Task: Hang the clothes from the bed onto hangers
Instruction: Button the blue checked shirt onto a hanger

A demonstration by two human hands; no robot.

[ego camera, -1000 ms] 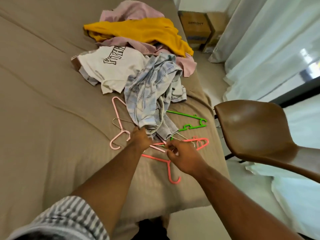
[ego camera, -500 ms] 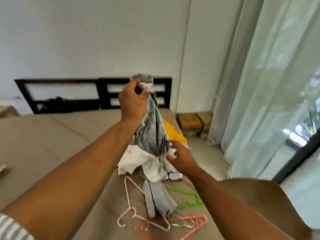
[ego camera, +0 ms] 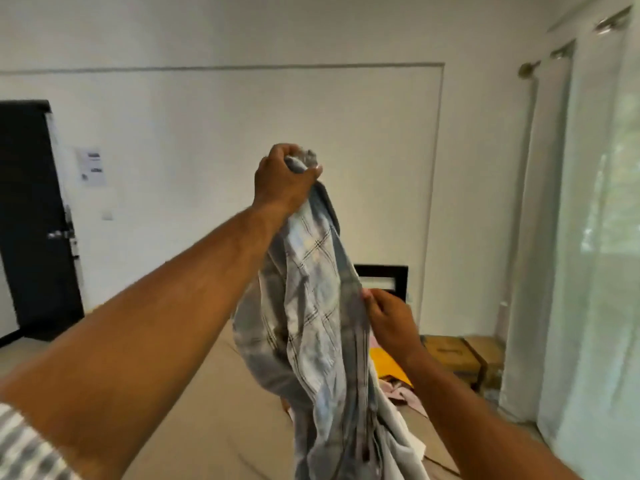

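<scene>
My left hand (ego camera: 282, 183) is raised high and grips the top of a blue-grey plaid shirt (ego camera: 322, 306), which hangs down in a long bunch over the bed (ego camera: 214, 410). My right hand (ego camera: 389, 318) pinches the shirt's right edge about halfway down. Behind the shirt, parts of a yellow garment (ego camera: 386, 365) and a pink garment (ego camera: 405, 394) lie on the bed. A white garment (ego camera: 412, 445) shows beside the shirt's lower end. The hangers are out of view.
Cardboard boxes (ego camera: 460, 355) sit on the floor by the far wall. White curtains (ego camera: 581, 237) cover the window on the right. A dark door (ego camera: 31, 220) stands at the left. A dark headboard (ego camera: 384, 277) shows behind the shirt.
My left hand has lifted the plaid shirt off the bed to head height. My right hand left the hangers and took the shirt's edge. The view has tilted up, so the hangers dropped out of sight.
</scene>
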